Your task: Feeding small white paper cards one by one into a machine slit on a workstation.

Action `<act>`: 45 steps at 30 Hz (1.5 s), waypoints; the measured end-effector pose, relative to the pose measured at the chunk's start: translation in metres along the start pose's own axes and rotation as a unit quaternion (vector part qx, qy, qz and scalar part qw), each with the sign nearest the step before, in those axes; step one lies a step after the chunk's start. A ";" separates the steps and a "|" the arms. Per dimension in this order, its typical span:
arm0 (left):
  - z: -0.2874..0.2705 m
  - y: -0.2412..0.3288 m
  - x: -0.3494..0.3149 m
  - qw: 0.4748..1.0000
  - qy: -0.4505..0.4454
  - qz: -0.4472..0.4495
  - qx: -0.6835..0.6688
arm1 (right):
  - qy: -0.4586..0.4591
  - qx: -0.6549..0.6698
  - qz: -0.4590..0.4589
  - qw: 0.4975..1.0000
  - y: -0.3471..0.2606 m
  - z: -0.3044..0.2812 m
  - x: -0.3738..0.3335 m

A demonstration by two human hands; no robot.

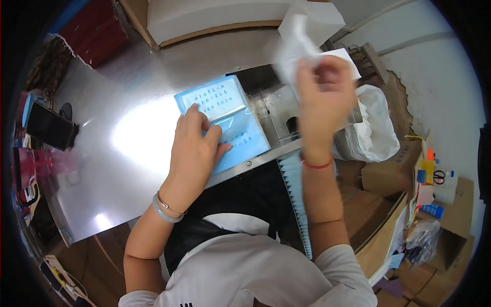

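My left hand (197,138) rests on a blue and white printed packet (245,130) at the front edge of the metal table. Its fingertips and thumb are apart and touch the packet's surface. The packet has a pale upper panel and a bluer lower one with handwriting-like print. My right hand (327,94) is raised to the right of it, fingers closed on a thin white sheet (294,51). Motion smears that sheet, so I cannot tell whether it is paper or film. A white card-like piece (345,61) shows behind the right hand.
A phone on a stand (51,125) is at the left of the metal table (102,199). Beyond the right edge sit a bin with a white plastic liner (376,125) and cardboard boxes (394,166). A white box (215,20) lines the back; scissors (439,177) hang at the right.
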State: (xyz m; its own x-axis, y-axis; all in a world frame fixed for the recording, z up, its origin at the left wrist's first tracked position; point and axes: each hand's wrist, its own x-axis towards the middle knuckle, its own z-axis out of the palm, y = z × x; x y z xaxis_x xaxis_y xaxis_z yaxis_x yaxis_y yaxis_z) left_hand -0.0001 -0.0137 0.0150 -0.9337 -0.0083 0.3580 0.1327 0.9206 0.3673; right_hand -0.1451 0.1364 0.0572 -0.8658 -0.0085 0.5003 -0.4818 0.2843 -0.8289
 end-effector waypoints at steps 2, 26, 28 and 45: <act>-0.002 0.002 -0.001 0.999 -0.024 -0.037 -0.021 | -0.149 0.198 0.195 0.949 0.009 0.027 -0.025; 0.066 0.044 0.065 0.996 -0.032 0.052 0.061 | -0.149 -0.400 -0.211 0.879 0.058 -0.060 0.034; 0.044 0.031 0.040 0.995 0.018 0.052 0.078 | -0.171 -0.316 -0.243 0.901 0.051 -0.070 0.045; 0.000 -0.002 -0.032 0.997 -0.029 -0.028 0.071 | -0.389 -0.069 -0.321 0.861 0.023 0.035 -0.059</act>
State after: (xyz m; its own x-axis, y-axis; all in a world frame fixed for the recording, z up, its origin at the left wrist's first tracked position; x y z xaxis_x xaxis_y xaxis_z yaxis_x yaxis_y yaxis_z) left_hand 0.0294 -0.0152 0.0028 -0.9564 -0.0433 0.2888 0.0347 0.9651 0.2597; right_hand -0.1103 0.1103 0.0001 -0.2822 -0.8309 0.4796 -0.9202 0.0931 -0.3802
